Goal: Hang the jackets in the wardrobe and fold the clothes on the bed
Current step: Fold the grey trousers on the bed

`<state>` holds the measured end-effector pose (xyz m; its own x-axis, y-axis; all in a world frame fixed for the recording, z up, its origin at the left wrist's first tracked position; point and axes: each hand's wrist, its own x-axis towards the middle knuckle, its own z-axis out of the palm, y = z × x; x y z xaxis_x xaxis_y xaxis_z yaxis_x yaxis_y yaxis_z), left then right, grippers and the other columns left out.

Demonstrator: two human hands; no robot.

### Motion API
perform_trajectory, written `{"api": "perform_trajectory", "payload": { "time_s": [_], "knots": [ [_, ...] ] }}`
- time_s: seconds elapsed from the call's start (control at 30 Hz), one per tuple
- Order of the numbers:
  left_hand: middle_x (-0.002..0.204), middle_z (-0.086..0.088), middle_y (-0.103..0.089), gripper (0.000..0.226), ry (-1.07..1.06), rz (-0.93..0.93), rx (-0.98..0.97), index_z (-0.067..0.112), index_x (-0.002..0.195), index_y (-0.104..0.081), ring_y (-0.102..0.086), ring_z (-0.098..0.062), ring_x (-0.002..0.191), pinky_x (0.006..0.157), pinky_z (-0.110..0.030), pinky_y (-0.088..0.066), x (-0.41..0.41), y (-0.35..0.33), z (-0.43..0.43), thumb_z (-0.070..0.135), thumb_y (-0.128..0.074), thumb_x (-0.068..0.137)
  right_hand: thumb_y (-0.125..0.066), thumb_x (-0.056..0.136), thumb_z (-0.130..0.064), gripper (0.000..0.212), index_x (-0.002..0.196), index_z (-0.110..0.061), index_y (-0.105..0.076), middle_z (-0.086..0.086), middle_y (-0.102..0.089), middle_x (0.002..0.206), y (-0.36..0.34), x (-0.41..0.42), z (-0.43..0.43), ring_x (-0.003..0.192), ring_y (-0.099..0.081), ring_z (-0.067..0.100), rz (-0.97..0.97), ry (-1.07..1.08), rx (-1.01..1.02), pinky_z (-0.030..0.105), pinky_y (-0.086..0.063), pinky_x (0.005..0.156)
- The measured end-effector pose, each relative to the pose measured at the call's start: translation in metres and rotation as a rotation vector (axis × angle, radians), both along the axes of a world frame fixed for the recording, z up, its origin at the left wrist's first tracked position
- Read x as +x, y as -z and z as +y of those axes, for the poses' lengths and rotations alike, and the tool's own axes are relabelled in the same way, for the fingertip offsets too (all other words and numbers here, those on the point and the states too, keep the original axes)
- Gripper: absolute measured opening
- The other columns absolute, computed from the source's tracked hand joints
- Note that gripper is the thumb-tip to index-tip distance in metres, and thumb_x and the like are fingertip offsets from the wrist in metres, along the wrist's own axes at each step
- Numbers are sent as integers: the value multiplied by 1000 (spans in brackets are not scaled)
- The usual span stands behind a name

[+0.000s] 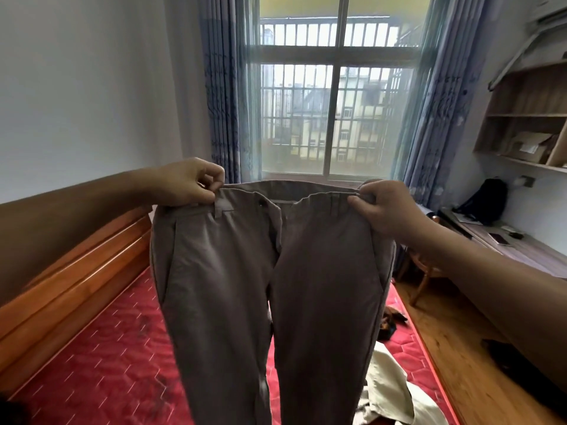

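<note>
A pair of grey-brown trousers [233,286] hangs spread in front of me, front side facing me, legs dropping past the bottom of the view. My left hand [187,182] pinches the waistband at its left end. My right hand [383,207] grips the waistband at its right end. Below them lies the bed with a red quilted mattress [101,357]. A cream garment [395,391] lies crumpled on the bed at the lower right, and a small dark brown cloth [394,322] sits near the bed's right edge.
A wooden headboard [76,271] runs along the bed's left side. Straight ahead is a barred window [334,96] with blue curtains. On the right stand a desk [506,243] with a dark bag [487,200], wall shelves [527,118], a wooden chair and wooden floor.
</note>
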<state>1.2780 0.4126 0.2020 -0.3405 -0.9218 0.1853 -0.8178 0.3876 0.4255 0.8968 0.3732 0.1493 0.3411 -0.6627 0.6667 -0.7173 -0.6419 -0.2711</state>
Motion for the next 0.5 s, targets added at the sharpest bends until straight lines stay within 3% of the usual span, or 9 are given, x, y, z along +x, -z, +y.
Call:
{"api": "perform_trajectory", "payload": {
  "time_s": [0.1,0.2,0.27,0.37,0.43,0.5],
  "knots": [
    [93,-17,-67,33,78,-40,65,18,77,-61,-59,-19,81,80,-41,-52,-4,-5,-2,-11,-51,89,-69,91,-14,45,59,-16,-37,-1,-36,56,-8,6,5,58,-35,17,42,55,53,29,-27,54],
    [106,12,-70,50,101,-178,142,37,93,-76,-65,-12,105,97,-37,-54,-13,-4,1,-5,-50,87,-63,90,-6,21,78,-17,-49,1,-57,77,-14,10,11,77,-54,24,172,60,140,33,-39,64],
    [116,22,-67,52,114,-275,184,48,102,-75,-62,-7,114,103,-36,-51,-20,1,6,9,-51,77,-56,90,-3,23,90,-25,-59,-3,-63,93,-18,13,19,89,-60,23,376,49,180,37,-48,73],
    [116,23,-68,54,81,-300,188,44,105,-76,-62,-3,112,106,-34,-47,-31,18,8,21,-49,65,-49,93,-9,42,108,-43,-69,-10,-54,102,-16,22,33,91,-55,17,767,99,206,33,-45,72],
    [108,20,-71,42,53,-295,144,36,103,-78,-64,-1,102,101,-34,-50,-40,30,10,28,-54,69,-48,95,-15,42,118,-45,-67,-9,-53,105,-13,27,37,91,-56,19,887,137,186,33,-44,72],
    [98,15,-73,23,36,-297,49,30,97,-79,-66,0,91,92,-35,-54,-49,42,9,38,-67,79,-51,94,-19,35,118,-38,-67,-5,-63,109,-6,32,36,102,-61,23,923,132,116,38,-50,81]
  ]
}}
